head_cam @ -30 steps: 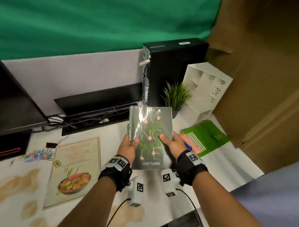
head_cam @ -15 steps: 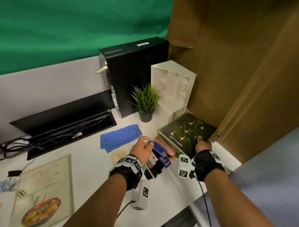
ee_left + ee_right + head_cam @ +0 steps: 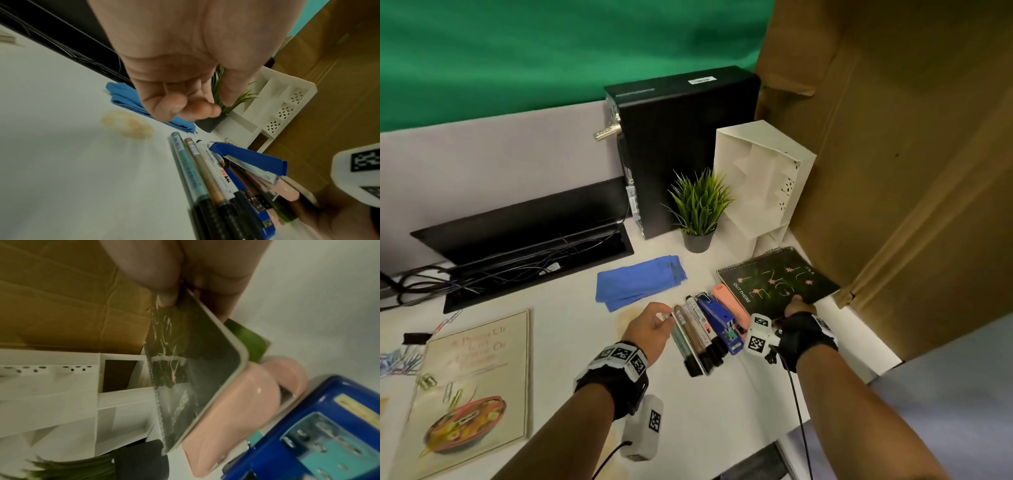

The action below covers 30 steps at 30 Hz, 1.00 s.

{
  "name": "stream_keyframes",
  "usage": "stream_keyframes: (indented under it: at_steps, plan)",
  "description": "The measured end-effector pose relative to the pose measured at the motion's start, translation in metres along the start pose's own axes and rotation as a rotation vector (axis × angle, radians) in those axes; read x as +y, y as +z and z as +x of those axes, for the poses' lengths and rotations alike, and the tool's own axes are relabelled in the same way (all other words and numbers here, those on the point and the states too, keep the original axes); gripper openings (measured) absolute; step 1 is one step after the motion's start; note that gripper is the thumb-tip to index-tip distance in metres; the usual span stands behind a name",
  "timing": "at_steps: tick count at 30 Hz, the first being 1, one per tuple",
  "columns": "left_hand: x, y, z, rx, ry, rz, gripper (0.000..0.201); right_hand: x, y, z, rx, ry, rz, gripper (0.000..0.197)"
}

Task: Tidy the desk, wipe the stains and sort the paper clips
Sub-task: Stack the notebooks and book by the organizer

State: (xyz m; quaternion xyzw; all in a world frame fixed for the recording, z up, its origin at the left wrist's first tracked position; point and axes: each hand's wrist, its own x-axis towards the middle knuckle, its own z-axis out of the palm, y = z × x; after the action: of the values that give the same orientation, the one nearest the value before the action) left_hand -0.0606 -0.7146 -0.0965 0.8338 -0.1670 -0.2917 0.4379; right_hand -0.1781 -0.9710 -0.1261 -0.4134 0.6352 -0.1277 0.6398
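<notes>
My right hand (image 3: 796, 303) pinches the near corner of a dark floral spiral notebook (image 3: 777, 281), thumb on top. The notebook (image 3: 185, 361) lies tilted, one edge resting on a pink stapler (image 3: 236, 394) and over a green book (image 3: 248, 335). My left hand (image 3: 666, 317) hovers with loosely curled fingers at the far end of three markers (image 3: 695, 337), holding nothing. The markers (image 3: 195, 170) lie side by side against a blue stapler (image 3: 246, 155). A brown stain (image 3: 127, 125) marks the desk beside a folded blue cloth (image 3: 640, 282). Coloured paper clips (image 3: 400, 356) lie at the far left.
A white organizer (image 3: 760, 185), a potted plant (image 3: 698, 205) and a black computer (image 3: 681, 147) stand at the back. A cable tray (image 3: 524, 246) runs along the wall. A cookbook (image 3: 469, 387) with loose clips lies left. A cardboard wall (image 3: 893, 171) closes the right side.
Both hands held the notebook a second ago. The right hand has carried it right and lowered it onto the pink stapler; the left hand let go and moved to the markers.
</notes>
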Motion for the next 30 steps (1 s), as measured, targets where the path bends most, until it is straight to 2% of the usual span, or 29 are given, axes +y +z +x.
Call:
stream_keyframes:
  at_steps: [2,5,6,8,12,17,20,24,26,30]
  plan:
    - [-0.004,-0.002,-0.002,0.008,-0.008,-0.004,0.004,-0.001,-0.001,0.0,0.01,-0.004,-0.059,0.042]
    - [-0.009,-0.004,-0.005,0.018,-0.012,-0.008,0.006,0.0,-0.003,-0.005,0.148,-0.029,-0.214,0.037]
    - [-0.01,-0.005,-0.006,0.02,-0.011,-0.007,0.006,0.001,-0.003,-0.006,0.152,-0.03,-0.197,0.037]
    - [-0.011,-0.006,-0.008,0.02,-0.013,-0.003,0.006,0.004,-0.001,-0.007,0.105,-0.003,-0.126,0.036]
    - [-0.008,0.0,-0.012,-0.012,-0.01,0.045,0.008,0.013,0.002,-0.012,0.004,0.032,-0.143,0.054]
    - [0.003,0.014,-0.016,-0.055,0.021,0.209,0.024,0.022,0.002,-0.024,0.084,-0.02,-0.302,0.051]
    - [0.005,0.021,-0.021,-0.073,-0.037,0.295,0.032,0.023,-0.004,-0.025,0.104,-0.071,-0.422,0.042]
    - [0.001,0.03,-0.03,-0.144,-0.066,0.361,0.036,0.024,-0.007,-0.021,0.082,-0.106,-0.523,0.042]
    - [-0.002,0.033,-0.033,-0.174,-0.075,0.377,0.039,0.027,-0.005,-0.018,0.038,-0.102,-0.477,0.047]
    - [-0.005,0.031,-0.037,-0.194,-0.095,0.392,0.042,0.031,-0.006,-0.025,0.143,-0.072,-0.23,0.062]
